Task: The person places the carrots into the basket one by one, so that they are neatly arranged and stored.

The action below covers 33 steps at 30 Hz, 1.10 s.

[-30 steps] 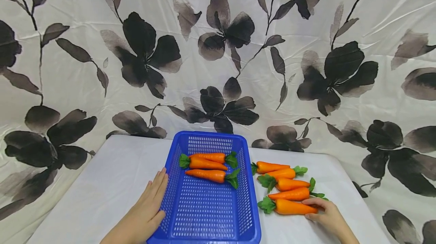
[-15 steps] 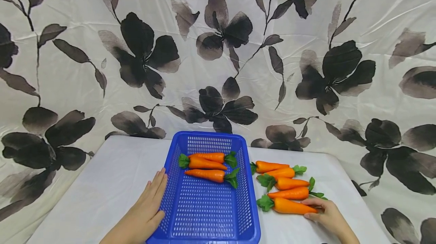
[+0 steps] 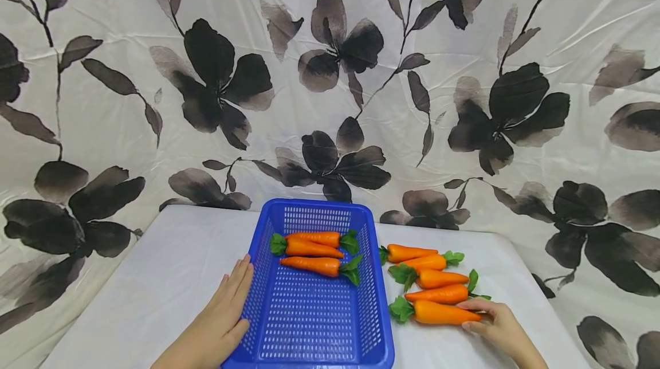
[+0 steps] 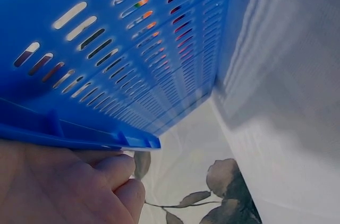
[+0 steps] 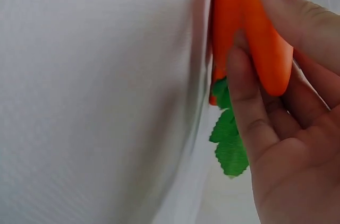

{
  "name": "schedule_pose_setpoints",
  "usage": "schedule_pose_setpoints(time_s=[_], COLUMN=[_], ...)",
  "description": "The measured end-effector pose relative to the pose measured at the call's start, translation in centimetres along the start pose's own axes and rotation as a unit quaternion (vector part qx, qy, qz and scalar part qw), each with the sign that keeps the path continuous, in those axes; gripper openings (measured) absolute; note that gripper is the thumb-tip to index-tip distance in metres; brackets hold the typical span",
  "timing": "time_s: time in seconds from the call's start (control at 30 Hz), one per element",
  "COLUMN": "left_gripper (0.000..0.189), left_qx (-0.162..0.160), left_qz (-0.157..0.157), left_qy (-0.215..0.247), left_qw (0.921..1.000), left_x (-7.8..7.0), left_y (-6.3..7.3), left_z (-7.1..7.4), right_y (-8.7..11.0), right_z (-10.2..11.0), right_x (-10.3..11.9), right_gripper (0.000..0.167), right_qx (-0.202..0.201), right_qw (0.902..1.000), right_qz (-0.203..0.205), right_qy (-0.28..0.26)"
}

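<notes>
My left hand (image 3: 222,311) lies with straight fingers against the left rim of a blue plastic basket (image 3: 381,300); in the left wrist view that hand (image 4: 69,187) touches the underside of the basket's rim (image 4: 79,141). At the right, my right hand (image 3: 497,326) pinches the narrow tip of the nearest orange carrot (image 3: 440,312), whose green leaves point left. The right wrist view shows the carrot (image 5: 268,49) between thumb and fingers of the right hand (image 5: 297,144). Behind it lies another carrot (image 3: 438,294), its leaves partly hidden by my fingers.
Three carrots lie inside the basket, toward its far end, including a front carrot (image 3: 311,266). More carrots form a column right of the basket, the farthest carrot (image 3: 411,252) near its wall. A white table (image 3: 139,289) ends at a floral cloth (image 3: 330,99) behind.
My right hand and the carrot it pinches have shifted very slightly right in the last half second. The left hand, the basket and the other carrots stay in place.
</notes>
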<state>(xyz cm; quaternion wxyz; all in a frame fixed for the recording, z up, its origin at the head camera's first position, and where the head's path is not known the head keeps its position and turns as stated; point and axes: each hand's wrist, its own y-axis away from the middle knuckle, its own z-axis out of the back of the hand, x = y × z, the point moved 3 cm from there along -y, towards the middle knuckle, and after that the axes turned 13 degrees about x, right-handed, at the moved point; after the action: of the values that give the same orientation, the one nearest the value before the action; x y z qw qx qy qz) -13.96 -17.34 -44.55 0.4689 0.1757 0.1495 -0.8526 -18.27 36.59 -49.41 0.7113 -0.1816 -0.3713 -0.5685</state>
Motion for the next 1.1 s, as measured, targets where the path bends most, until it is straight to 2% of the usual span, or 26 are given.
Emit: schedule_pose_setpoints(time_s=[0.17, 0.3, 0.37, 0.57, 0.8, 1.0, 1.1], left_gripper=[0.082, 0.083, 0.083, 0.083, 0.083, 0.083, 0.083], left_qx=[0.002, 0.001, -0.004, -0.006, 0.006, 0.007, 0.006], left_qz=[0.001, 0.0, -0.005, -0.006, 0.006, 0.005, 0.004], left_qy=[0.006, 0.004, -0.001, -0.005, 0.003, 0.002, 0.0], left_qw=[1.0, 1.0, 1.0, 1.0, 1.0, 1.0, 1.0], left_x=[0.0, -0.1, -0.1, -0.1, 0.1, 0.1, 0.1], left_y=[0.0, 0.1, 0.1, 0.1, 0.1, 0.1, 0.1], left_z=[0.1, 0.1, 0.1, 0.1, 0.0, 0.0, 0.0], right_y=[0.4, 0.8, 1.0, 1.2, 1.5, 1.6, 1.8], right_z=[0.4, 0.7, 0.8, 1.3, 1.5, 1.5, 1.5], right_x=[0.9, 1.6, 2.1, 3.4, 4.8, 6.0, 7.0], right_gripper=[0.031, 0.03, 0.031, 0.032, 0.032, 0.034, 0.034], right_qx=[-0.024, -0.048, -0.061, -0.097, -0.135, -0.157, -0.17], right_qw=[0.9944, 0.9874, 0.9868, 0.9897, 0.9805, 0.9775, 0.9731], right_qz=[0.103, 0.15, 0.15, 0.105, 0.143, 0.141, 0.154], right_qy=[-0.002, -0.009, -0.007, -0.001, -0.003, 0.008, 0.011])
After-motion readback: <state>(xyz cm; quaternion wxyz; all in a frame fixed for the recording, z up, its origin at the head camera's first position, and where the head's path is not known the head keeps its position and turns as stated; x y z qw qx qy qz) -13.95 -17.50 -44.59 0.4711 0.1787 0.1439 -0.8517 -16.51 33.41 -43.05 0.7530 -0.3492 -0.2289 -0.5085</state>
